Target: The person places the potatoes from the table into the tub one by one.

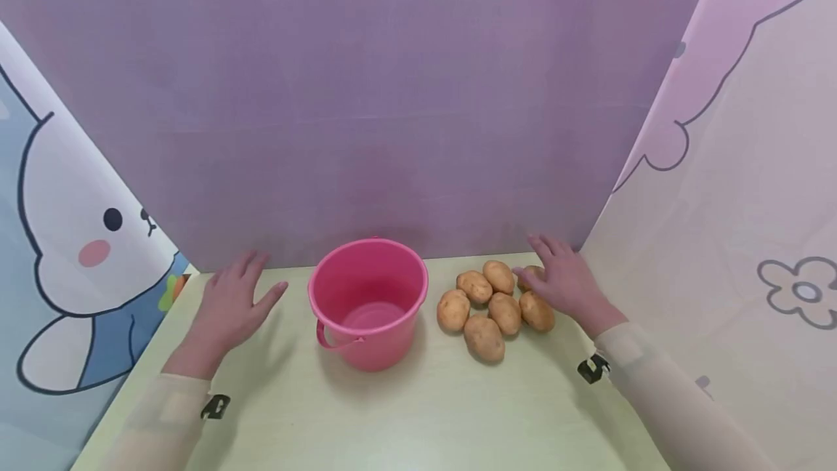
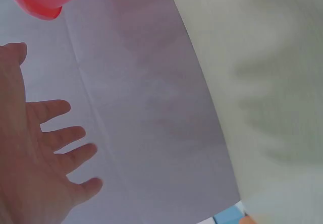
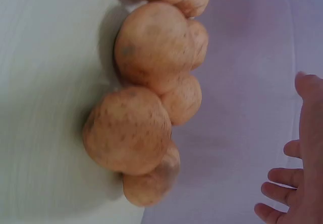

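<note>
A pink bucket [image 1: 386, 344] stands upright on the table, its handle [image 1: 336, 344] hanging down at the near left side. Several brown potatoes [image 1: 484, 338] lie grouped to its right. My left hand [image 1: 229, 304] is held left of the bucket, fingers spread and holding nothing; the left wrist view shows its parted fingers and part of the bucket [image 2: 38, 2]. Over the right end of the group hovers my right hand [image 1: 565, 278], which overlaps the farthest-right potato in the head view. In the right wrist view the potatoes [image 3: 128, 130] sit beside this empty hand.
A pale table [image 1: 405, 427] carries everything. Behind it rises a plain purple backdrop [image 1: 418, 107]. Printed sheets close off both sides, a rabbit picture [image 1: 85, 238] on the left and a flower pattern [image 1: 804, 293] on the right.
</note>
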Demonstrator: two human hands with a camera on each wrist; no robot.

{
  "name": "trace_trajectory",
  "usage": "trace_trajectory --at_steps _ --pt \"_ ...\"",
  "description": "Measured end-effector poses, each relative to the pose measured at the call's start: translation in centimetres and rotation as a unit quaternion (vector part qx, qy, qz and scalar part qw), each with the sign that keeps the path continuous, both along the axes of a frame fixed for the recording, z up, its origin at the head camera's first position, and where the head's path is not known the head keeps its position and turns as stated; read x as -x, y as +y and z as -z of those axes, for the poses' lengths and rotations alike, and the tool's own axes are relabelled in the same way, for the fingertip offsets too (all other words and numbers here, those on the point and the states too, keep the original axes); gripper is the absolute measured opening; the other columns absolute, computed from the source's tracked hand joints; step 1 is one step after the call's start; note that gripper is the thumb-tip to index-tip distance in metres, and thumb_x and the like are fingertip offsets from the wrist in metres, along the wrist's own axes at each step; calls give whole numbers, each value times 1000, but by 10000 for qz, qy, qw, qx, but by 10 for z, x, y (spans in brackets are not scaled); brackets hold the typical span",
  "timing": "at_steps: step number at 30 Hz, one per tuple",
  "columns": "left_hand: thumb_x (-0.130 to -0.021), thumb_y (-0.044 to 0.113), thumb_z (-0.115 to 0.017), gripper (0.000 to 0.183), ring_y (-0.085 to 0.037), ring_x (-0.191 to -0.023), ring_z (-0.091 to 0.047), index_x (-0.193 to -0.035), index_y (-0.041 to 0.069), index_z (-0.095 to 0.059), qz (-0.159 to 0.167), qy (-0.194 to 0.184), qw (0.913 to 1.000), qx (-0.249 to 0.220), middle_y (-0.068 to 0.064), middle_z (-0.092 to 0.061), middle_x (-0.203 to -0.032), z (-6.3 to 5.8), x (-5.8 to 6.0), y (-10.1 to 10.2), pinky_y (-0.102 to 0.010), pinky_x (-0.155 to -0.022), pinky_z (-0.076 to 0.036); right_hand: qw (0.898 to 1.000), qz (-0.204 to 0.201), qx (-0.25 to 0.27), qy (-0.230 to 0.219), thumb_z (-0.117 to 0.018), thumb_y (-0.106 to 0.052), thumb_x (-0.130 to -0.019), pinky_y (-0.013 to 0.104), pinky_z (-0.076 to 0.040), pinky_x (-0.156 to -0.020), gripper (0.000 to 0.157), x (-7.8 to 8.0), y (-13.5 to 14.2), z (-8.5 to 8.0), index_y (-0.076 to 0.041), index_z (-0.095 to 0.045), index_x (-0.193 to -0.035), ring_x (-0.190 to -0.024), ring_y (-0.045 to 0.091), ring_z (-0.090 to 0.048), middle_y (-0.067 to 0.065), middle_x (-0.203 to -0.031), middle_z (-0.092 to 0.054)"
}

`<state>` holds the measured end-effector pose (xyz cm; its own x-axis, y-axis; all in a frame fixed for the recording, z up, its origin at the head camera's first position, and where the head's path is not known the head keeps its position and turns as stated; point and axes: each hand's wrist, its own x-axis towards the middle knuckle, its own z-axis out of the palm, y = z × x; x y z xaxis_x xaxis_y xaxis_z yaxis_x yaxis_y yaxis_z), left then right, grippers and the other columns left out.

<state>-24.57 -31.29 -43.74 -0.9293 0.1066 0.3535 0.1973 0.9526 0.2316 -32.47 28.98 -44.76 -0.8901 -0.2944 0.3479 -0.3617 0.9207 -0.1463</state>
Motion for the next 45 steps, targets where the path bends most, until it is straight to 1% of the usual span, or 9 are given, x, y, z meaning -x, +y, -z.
trace_trajectory --at_steps 3,6,11,18,23,30,39,43,45 --pt "-97 66 -48 82 -49 -139 -34 -156 10 -36 2 -73 9997 -248 -21 -29 -159 1 1 2 -76 -105 -32 9992 -37 400 -8 -49 -71 -94 68 -33 -108 87 -1 -1 2 -10 -40 -155 -138 47 -38 20 -155 -39" --pt "-98 65 -48 81 -49 -136 -39 -155 9 -38 35 -57 9989 -458 -20 -31 -158 2 2 6 -74 -100 -38 9975 -118 687 78 -53 -68 -95 62 -36 -109 83 -1 -2 6 -6 -46 -150 -134 44 -43 19 -149 -45" --pt "-95 67 -53 87 -45 -141 -35 -156 9 -34 264 -345 9954 -858 -18 -30 -159 -4 3 16 -73 -100 -39 9954 -268 890 234 -59 -61 -95 60 -39 -107 78 -3 -3 9 0 -51 -143 -129 44 -48 21 -143 -50" --pt "-92 65 -60 92 -45 -145 -29 -161 15 -24 603 -977 9824 -1471 -17 -28 -162 -15 -3 32 -75 -101 -37 9944 -257 1023 88 -60 -58 -96 59 -41 -105 73 -10 -5 12 3 -55 -137 -125 44 -51 22 -138 -52" --pt "-89 64 -66 100 -45 -146 -28 -162 14 -19 751 -1219 9744 -1733 -16 -25 -163 -18 -8 41 -74 -99 -40 9942 -276 1040 27 -60 -57 -96 59 -42 -104 72 -13 -6 12 4 -57 -134 -123 45 -52 22 -136 -53" --pt "-84 65 -72 111 -43 -148 -22 -164 18 -11 1009 -1500 9636 -1971 -12 -19 -166 -18 -9 55 -71 -97 -45 9942 -294 1029 50 -60 -55 -97 59 -43 -101 68 -13 -5 15 4 -59 -131 -119 45 -55 21 -133 -55" --pt "-78 60 -81 118 -38 -149 -21 -164 19 -12 1399 -1568 9489 -2354 -7 -18 -165 -13 -8 71 -61 -93 -53 9947 -218 1006 -40 -59 -57 -97 60 -44 -100 69 -13 -4 17 4 -60 -130 -118 45 -55 23 -132 -55" --pt "-74 57 -85 120 -35 -145 -28 -163 25 -12 1573 -1492 9410 -2600 -4 -24 -162 -11 -6 79 -52 -87 -59 9949 -240 975 -63 -58 -57 -97 59 -44 -101 69 -12 -4 16 4 -60 -129 -118 45 -55 22 -132 -54" --pt "-72 55 -88 118 -34 -141 -35 -162 29 -16 1744 -1428 9330 -2805 -5 -29 -158 -9 -4 83 -48 -83 -60 9950 -230 967 -86 -58 -58 -97 59 -44 -101 69 -12 -4 16 3 -61 -129 -118 44 -55 22 -132 -54"
